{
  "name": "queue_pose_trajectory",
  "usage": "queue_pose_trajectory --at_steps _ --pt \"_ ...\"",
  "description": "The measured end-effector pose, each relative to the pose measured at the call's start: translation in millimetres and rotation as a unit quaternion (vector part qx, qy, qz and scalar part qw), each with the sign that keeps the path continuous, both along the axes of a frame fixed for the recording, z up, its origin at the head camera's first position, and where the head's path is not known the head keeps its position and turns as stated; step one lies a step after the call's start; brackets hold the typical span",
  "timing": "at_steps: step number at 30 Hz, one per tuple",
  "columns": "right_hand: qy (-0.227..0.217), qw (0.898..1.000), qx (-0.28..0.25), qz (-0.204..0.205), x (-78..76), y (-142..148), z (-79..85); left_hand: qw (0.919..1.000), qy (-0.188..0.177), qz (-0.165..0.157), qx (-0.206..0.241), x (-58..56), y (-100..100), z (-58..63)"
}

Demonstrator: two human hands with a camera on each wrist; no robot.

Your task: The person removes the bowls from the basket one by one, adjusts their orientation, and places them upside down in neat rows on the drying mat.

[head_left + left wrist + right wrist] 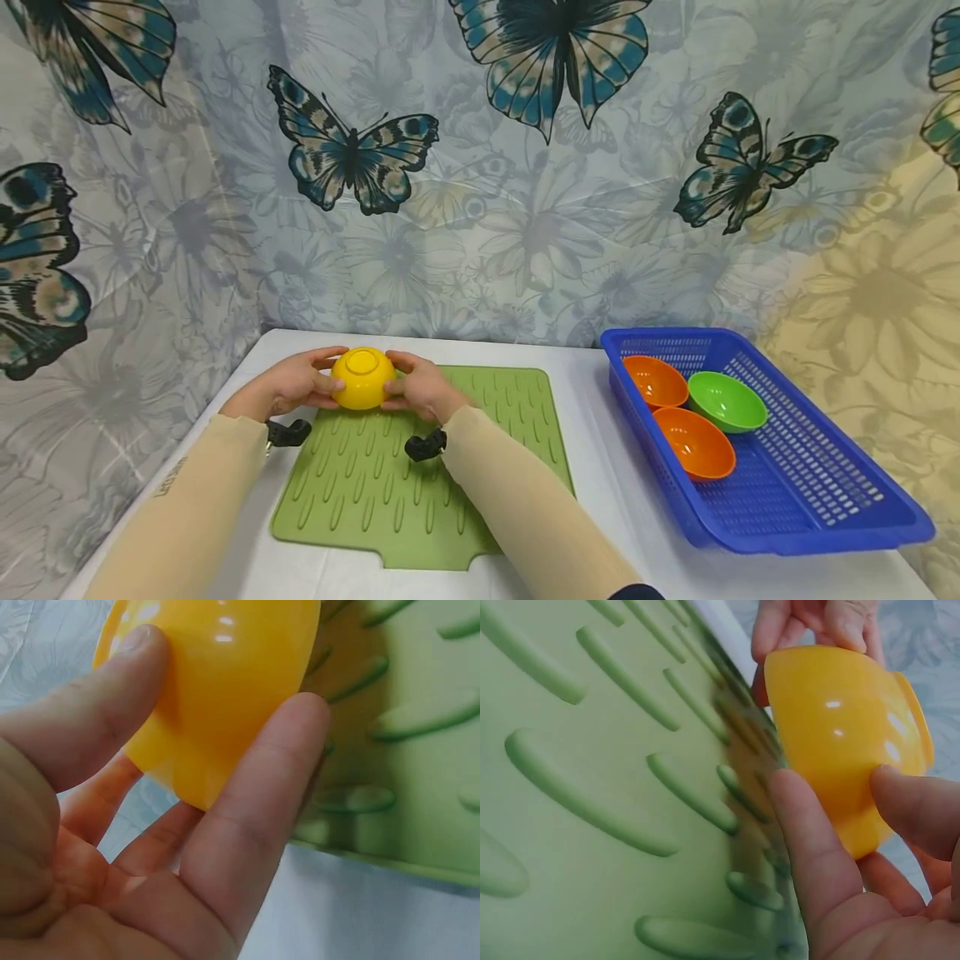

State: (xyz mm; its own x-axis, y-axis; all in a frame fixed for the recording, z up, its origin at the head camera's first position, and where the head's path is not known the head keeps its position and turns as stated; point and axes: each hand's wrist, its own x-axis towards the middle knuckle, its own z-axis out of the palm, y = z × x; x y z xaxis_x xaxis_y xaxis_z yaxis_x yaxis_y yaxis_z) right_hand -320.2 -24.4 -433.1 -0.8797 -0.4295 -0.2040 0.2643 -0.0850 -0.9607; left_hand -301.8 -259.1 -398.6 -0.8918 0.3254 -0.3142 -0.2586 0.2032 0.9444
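A yellow bowl (360,385) is held bottom-up at the far left part of a green mat (420,533). From where I stand, the smooth, curved wall looks like the hazard: should one side of the grip give first, the bowl could slip and tip, and a rim set on the ridges may rock. The left hand (295,385) pinches one side, thumb on the wall; the right hand (422,389) does likewise opposite, each parted about as wide as its hold needs. Whether rim meets mat, I cannot tell.
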Motion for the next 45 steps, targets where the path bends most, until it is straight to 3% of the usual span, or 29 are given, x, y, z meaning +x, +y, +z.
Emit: queue_pose_trajectory --at_steps 8,18,26,35,38,45 --pt "0.020 0.999 0.045 -0.016 1.8 -6 -3.5 0.9991 0.001 0.001 -0.043 -5.5 4 -6.9" --pt "0.051 0.991 0.113 -0.050 6.5 -17 0.4 0.9971 0.005 0.019 -0.074 -3.2 5 -3.6" --pt "0.055 0.989 0.124 -0.063 8.1 -20 -2.5 0.9933 0.020 0.025 -0.111 -3.0 8 -3.0" --pt "0.055 0.988 0.124 -0.074 10.9 -21 -2.5 0.9911 0.046 0.020 -0.123 -3.9 2 -14.9" --pt "0.050 0.988 0.123 -0.076 10.5 -22 -3.4 0.9867 0.066 0.020 -0.147 -2.7 3 -16.6" --pt "0.063 0.983 0.153 -0.074 11.9 -22 -0.1 0.9643 0.127 0.020 -0.232 1.4 16 -12.2"
